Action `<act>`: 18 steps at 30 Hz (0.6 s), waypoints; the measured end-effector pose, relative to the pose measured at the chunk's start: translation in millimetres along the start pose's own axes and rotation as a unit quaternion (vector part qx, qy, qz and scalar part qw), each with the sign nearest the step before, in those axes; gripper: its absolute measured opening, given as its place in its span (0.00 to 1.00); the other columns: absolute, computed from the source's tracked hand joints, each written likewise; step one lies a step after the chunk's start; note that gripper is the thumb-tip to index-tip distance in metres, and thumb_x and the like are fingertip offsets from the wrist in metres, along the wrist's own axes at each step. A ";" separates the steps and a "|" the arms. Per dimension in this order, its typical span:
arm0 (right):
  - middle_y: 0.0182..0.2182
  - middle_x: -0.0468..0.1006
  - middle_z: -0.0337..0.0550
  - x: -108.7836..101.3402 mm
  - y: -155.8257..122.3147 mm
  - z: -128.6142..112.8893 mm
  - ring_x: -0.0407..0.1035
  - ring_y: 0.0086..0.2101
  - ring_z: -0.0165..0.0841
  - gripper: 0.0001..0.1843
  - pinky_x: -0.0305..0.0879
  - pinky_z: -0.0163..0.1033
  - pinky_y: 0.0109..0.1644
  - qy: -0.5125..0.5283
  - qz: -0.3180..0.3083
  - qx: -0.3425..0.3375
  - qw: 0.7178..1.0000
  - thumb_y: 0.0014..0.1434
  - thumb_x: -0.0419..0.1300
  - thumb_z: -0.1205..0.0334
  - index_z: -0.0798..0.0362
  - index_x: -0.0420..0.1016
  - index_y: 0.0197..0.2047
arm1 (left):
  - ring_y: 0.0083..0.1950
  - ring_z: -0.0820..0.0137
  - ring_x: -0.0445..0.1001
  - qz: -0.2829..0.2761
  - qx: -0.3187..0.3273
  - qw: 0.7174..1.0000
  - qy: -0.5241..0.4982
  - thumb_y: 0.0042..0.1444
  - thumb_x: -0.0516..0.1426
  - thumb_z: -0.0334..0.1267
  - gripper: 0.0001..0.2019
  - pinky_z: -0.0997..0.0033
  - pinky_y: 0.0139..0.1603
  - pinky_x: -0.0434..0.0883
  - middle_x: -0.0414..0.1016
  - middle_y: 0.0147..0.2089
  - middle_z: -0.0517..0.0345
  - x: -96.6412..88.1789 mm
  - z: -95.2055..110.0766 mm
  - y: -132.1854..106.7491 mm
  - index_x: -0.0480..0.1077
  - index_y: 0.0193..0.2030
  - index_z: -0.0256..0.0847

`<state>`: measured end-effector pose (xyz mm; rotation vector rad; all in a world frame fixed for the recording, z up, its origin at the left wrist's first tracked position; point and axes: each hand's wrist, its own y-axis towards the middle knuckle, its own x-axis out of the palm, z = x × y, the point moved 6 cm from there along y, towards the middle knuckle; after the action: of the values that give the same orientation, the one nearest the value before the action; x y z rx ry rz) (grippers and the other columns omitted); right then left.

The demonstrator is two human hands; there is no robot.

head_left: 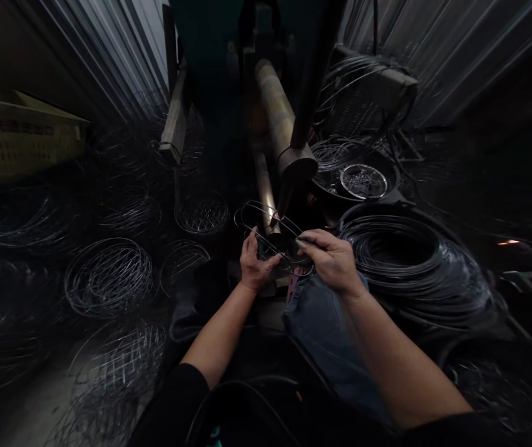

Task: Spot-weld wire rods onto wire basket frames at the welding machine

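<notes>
A bent wire frame [293, 225] of thin metal rod lies across the tip of the lower metal electrode arm [266, 192] of a welding machine, beneath the upper electrode holder [297, 162]. My right hand [331, 257] pinches the frame's right side between thumb and fingers. On the other side is my left hand [255, 264], its fingers raised and its thumb held apart. Its fingertips meet the wire, but no closed grip shows. A small reddish glow sits at the electrode tip. Dim light hides the exact contact points.
Round wire grids [110, 277] are piled on the floor to the left. A large wire coil [396, 248] stands close by my right arm, with a dark basin [391, 171] of wire pieces behind it. A yellow crate [23, 143] is at far left.
</notes>
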<state>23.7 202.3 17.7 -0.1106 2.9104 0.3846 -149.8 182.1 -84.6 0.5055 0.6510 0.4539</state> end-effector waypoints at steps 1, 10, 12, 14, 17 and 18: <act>0.28 0.76 0.41 -0.2 0.8 0.6 0.68 0.25 0.28 0.06 0.66 0.36 0.31 -0.001 0.000 -0.001 1.000 0.51 0.63 0.59 0.52 0.77 0.28 | 0.58 0.58 0.69 -0.001 -0.002 1.000 -0.002 0.45 0.66 0.50 0.46 0.57 0.59 0.68 0.67 0.59 0.42 1.3 -0.7 0.6 0.52 0.67 0.39; 0.28 0.76 0.40 -0.1 4.2 -1.0 0.68 0.26 0.29 0.05 0.65 0.36 0.33 -0.015 0.010 -0.014 1.000 0.52 0.61 0.62 0.52 0.76 0.27 | 0.58 0.58 0.69 0.006 -0.011 1.000 -0.022 0.45 0.67 0.49 0.45 0.57 0.58 0.69 0.68 0.58 0.43 6.4 -0.6 3.5 0.53 0.66 0.39; 0.27 0.75 0.40 0.5 5.8 -1.7 0.69 0.27 0.30 0.05 0.66 0.37 0.33 -0.025 0.010 -0.016 1.000 0.52 0.61 0.61 0.52 0.76 0.27 | 0.58 0.59 0.69 0.006 -0.024 0.999 -0.026 0.44 0.67 0.48 0.45 0.57 0.58 0.69 0.68 0.58 0.43 7.5 -2.4 3.9 0.53 0.67 0.40; 0.25 0.75 0.39 0.6 7.2 -2.9 0.69 0.27 0.30 0.05 0.66 0.37 0.34 -0.034 0.011 -0.019 0.999 0.52 0.62 0.61 0.52 0.76 0.26 | 0.58 0.59 0.69 0.006 -0.030 0.999 -0.028 0.44 0.67 0.48 0.46 0.57 0.59 0.68 0.67 0.58 0.44 9.1 -4.3 3.2 0.52 0.67 0.41; 0.24 0.75 0.39 0.8 7.6 -4.5 0.69 0.27 0.30 0.06 0.66 0.37 0.34 -0.035 0.014 -0.020 0.999 0.52 0.62 0.62 0.52 0.76 0.26 | 0.59 0.59 0.68 0.001 -0.036 0.999 -0.039 0.44 0.67 0.48 0.46 0.57 0.59 0.68 0.66 0.59 0.44 12.7 -7.0 0.7 0.51 0.67 0.41; 0.24 0.75 0.39 1.0 7.4 -4.9 0.69 0.27 0.30 0.06 0.66 0.37 0.34 -0.034 0.014 -0.019 0.999 0.52 0.62 0.62 0.52 0.76 0.26 | 0.59 0.59 0.68 -0.003 -0.040 0.998 -0.045 0.45 0.67 0.48 0.46 0.57 0.59 0.69 0.66 0.60 0.44 13.9 -7.5 0.0 0.51 0.68 0.41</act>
<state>21.1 208.1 24.0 -0.0604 2.8415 0.4405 -144.9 191.8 -96.0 0.4465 0.5447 0.4476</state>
